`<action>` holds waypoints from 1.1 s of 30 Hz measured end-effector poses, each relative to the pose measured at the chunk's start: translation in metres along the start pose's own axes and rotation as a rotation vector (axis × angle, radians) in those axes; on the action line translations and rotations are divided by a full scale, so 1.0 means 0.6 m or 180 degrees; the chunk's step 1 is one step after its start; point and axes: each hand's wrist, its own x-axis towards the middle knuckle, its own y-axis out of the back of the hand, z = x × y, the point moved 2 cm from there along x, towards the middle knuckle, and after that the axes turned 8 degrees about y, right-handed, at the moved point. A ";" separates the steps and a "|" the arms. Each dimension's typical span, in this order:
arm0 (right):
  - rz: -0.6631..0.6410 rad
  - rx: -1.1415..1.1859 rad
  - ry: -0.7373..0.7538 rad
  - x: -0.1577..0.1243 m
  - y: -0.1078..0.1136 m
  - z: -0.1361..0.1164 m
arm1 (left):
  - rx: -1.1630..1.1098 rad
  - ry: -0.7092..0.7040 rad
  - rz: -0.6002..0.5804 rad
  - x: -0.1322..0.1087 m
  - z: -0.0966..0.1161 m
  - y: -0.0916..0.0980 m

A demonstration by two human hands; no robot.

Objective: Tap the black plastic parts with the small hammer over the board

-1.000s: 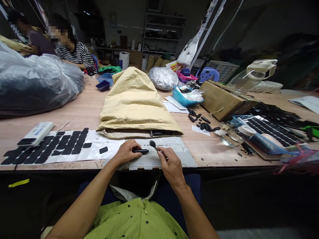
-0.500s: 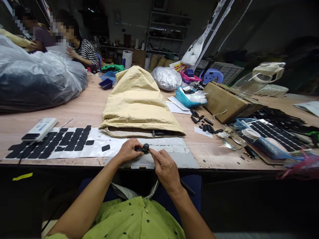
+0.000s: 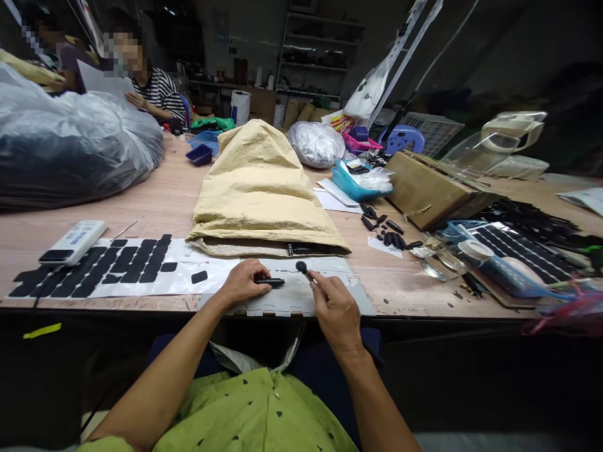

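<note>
My left hand [image 3: 242,282] is closed on a short black rod-shaped part [image 3: 271,282] that lies level over a grey mat [image 3: 330,301] at the table's near edge. My right hand [image 3: 335,307] pinches a thin tool with a round black head [image 3: 301,267], held a little to the right of the rod's tip and apart from it. Just behind both hands lies a tan woven sack [image 3: 264,188] with a black part showing at its open mouth.
A white sheet of black stickers [image 3: 108,270] and a white remote [image 3: 73,242] lie at left. A grey plastic bag [image 3: 70,150] fills the far left. Loose black parts [image 3: 386,235], a cardboard box [image 3: 431,188] and solar panels [image 3: 513,248] are at right. Two people sit far left.
The round-headed tool met the rod's tip half a second ago; now my right hand has drawn it back to the right, apart from the rod.
</note>
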 end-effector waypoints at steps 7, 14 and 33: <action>-0.0020 -0.1063 -0.0229 0.016 -0.011 0.096 | 0.0116 -0.0051 0.0032 -0.002 -0.002 -0.003; 0.0240 -0.1288 -0.0090 0.014 -0.027 0.108 | 0.0258 -0.0069 -0.0132 -0.003 0.010 0.006; 0.0263 -0.1343 -0.0121 0.010 -0.029 0.105 | 0.0548 0.0076 0.0355 0.022 0.024 0.027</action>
